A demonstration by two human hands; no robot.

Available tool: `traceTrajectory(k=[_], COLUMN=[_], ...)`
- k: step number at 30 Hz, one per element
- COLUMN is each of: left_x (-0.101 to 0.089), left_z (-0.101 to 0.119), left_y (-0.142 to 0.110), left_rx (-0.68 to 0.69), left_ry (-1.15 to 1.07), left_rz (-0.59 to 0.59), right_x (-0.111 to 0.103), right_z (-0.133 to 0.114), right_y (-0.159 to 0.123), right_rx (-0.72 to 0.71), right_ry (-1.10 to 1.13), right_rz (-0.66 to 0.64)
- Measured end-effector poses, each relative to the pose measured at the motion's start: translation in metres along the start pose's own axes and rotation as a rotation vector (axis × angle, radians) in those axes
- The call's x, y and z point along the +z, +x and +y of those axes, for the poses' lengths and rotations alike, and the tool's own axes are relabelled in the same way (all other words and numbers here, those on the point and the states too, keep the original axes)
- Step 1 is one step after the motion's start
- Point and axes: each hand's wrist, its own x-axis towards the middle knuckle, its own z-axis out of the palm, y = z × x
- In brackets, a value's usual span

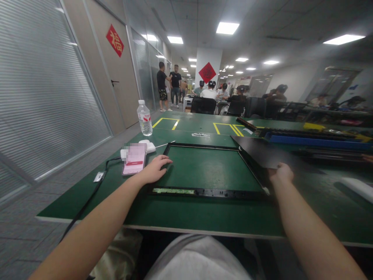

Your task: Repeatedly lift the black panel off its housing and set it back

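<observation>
A black rectangular frame (221, 193) lies flat on the green table (204, 217), with a green strip like a circuit board (174, 191) along its near side. My left hand (157, 168) rests at the frame's left side, palm down, fingers stretched out and holding nothing. On the right, my right hand (282, 174) has its fingers closed on the near edge of a thin dark panel (256, 151). The panel is tilted above the frame's right side and blurred. Part of the frame's right side and the fingertips under the panel are hidden.
Left of the frame lie a phone (135, 159), a white object (148, 146) and a black cable (96, 189). A water bottle (145, 118) stands farther back. A long blue bar (317, 142) and a white piece (358, 189) lie right. People stand and sit beyond.
</observation>
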Motion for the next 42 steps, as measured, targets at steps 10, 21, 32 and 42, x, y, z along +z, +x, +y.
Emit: traceTrajectory(k=[10, 21, 32, 42], left_x=[0.0, 0.001, 0.001, -0.001], left_z=[-0.001, 0.001, 0.001, 0.004], left_y=[0.0, 0.0, 0.0, 0.0], left_rx=[0.001, 0.006, 0.012, 0.019], left_ry=[-0.022, -0.012, 0.001, 0.012], left_rz=[0.011, 0.017, 0.015, 0.008], right_x=[-0.002, -0.001, -0.003, -0.001], right_z=[0.006, 0.005, 0.007, 0.0], right_y=[0.009, 0.008, 0.015, 0.005], right_rx=[-0.035, -0.001, 0.006, 0.057], right_ry=[0.018, 0.018, 0.016, 0.095], right_rz=[0.044, 0.044, 0.02, -0.051])
